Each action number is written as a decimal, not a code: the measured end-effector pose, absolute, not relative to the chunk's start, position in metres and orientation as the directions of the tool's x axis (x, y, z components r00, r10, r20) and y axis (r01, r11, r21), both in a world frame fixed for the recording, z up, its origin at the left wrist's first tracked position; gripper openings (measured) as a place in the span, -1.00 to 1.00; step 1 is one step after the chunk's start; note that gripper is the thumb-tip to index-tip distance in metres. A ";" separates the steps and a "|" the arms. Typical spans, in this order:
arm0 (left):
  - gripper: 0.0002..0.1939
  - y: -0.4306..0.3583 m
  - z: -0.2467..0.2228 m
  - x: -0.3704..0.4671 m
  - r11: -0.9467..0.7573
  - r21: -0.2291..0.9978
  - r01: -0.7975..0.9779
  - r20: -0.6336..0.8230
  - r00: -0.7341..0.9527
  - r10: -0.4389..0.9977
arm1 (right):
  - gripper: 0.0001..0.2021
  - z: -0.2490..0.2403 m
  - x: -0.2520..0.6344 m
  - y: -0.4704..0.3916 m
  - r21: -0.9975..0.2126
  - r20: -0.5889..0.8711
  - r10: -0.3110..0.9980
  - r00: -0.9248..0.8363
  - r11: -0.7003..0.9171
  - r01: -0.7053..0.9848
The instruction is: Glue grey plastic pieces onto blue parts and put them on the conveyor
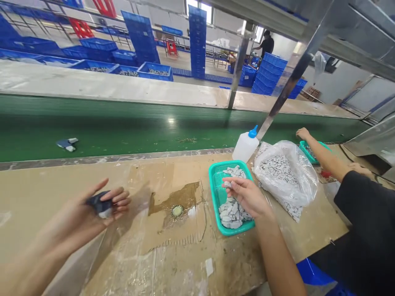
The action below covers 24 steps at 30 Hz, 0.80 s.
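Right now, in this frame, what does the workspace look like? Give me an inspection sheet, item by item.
Surface: cardboard-covered bench, brown stain around a small round disc; green belt beyond.
Work items: dark piece; pale piece; grey pieces in a green basket, more in a clear bag.
Clutter: white scrap on the bench's near side; white bottle behind the basket.
Hands: left hand cradles the dark piece; right hand pinches the pale piece over the basket.
Cables: nothing seen for certain.
Surroundings: co-worker's hand by a second basket at right; blue crates beyond the belt.
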<state>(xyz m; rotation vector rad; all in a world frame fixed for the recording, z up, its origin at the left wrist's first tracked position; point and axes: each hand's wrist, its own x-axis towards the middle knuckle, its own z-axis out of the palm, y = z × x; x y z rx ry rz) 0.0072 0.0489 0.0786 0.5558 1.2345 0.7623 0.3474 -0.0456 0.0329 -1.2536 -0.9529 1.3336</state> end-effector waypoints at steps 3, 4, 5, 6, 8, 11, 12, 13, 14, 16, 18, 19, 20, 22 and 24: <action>-0.63 0.035 0.070 0.012 0.727 0.583 -0.364 -0.693 0.244 0.678 | -0.56 0.036 0.344 -0.045 -0.942 -0.207 0.977 0.048 -0.186 -0.278; -0.64 0.033 0.067 0.012 0.731 0.575 -0.366 -0.691 0.261 0.674 | -0.57 0.036 0.343 -0.044 -0.934 -0.213 0.976 0.050 -0.188 -0.305; -0.65 0.031 0.064 0.011 0.731 0.580 -0.359 -0.683 0.275 0.677 | -0.58 0.038 0.341 -0.044 -0.927 -0.216 0.975 0.052 -0.188 -0.325; -0.68 0.030 0.061 0.010 0.726 0.590 -0.353 -0.671 0.286 0.684 | -0.60 0.039 0.339 -0.044 -0.922 -0.216 0.975 0.053 -0.186 -0.339; -0.77 0.028 0.054 0.008 0.699 0.619 -0.357 -0.635 0.295 0.713 | -0.61 0.042 0.334 -0.043 -0.911 -0.225 0.973 0.049 -0.193 -0.365; -0.92 0.024 0.045 0.007 0.654 0.642 -0.401 -0.578 0.307 0.756 | -0.61 0.050 0.327 -0.043 -0.886 -0.271 0.961 0.057 -0.226 -0.404; -0.94 0.022 0.042 0.008 0.649 0.646 -0.403 -0.565 0.320 0.761 | -0.62 0.053 0.324 -0.044 -0.881 -0.285 0.956 0.064 -0.235 -0.411; -0.97 0.020 0.040 0.008 0.642 0.656 -0.398 -0.549 0.333 0.767 | -0.64 0.056 0.321 -0.044 -0.880 -0.294 0.953 0.073 -0.240 -0.410; -0.98 0.018 0.038 0.009 0.632 0.673 -0.384 -0.534 0.339 0.774 | -0.65 0.058 0.318 -0.044 -0.883 -0.297 0.952 0.080 -0.242 -0.401; -0.87 0.015 0.035 0.011 0.606 0.720 -0.338 -0.518 0.318 0.794 | -0.65 0.063 0.309 -0.046 -0.894 -0.296 0.951 0.095 -0.240 -0.379; -0.72 0.013 0.034 0.012 0.578 0.760 -0.297 -0.518 0.261 0.815 | -0.64 0.065 0.296 -0.049 -0.905 -0.284 0.952 0.119 -0.225 -0.361; -0.65 0.012 0.034 0.012 0.565 0.773 -0.288 -0.516 0.232 0.825 | -0.64 0.064 0.289 -0.051 -0.911 -0.274 0.953 0.131 -0.213 -0.353; -0.59 0.011 0.033 0.012 0.549 0.784 -0.291 -0.509 0.206 0.836 | -0.64 0.062 0.280 -0.053 -0.918 -0.261 0.954 0.146 -0.198 -0.345; -0.52 0.009 0.030 0.012 0.502 0.802 -0.323 -0.471 0.176 0.865 | -0.66 0.056 0.262 -0.058 -0.935 -0.234 0.958 0.166 -0.175 -0.307; -0.50 0.008 0.026 0.011 0.462 0.813 -0.355 -0.427 0.175 0.887 | -0.67 0.047 0.247 -0.063 -0.960 -0.203 0.966 0.160 -0.163 -0.229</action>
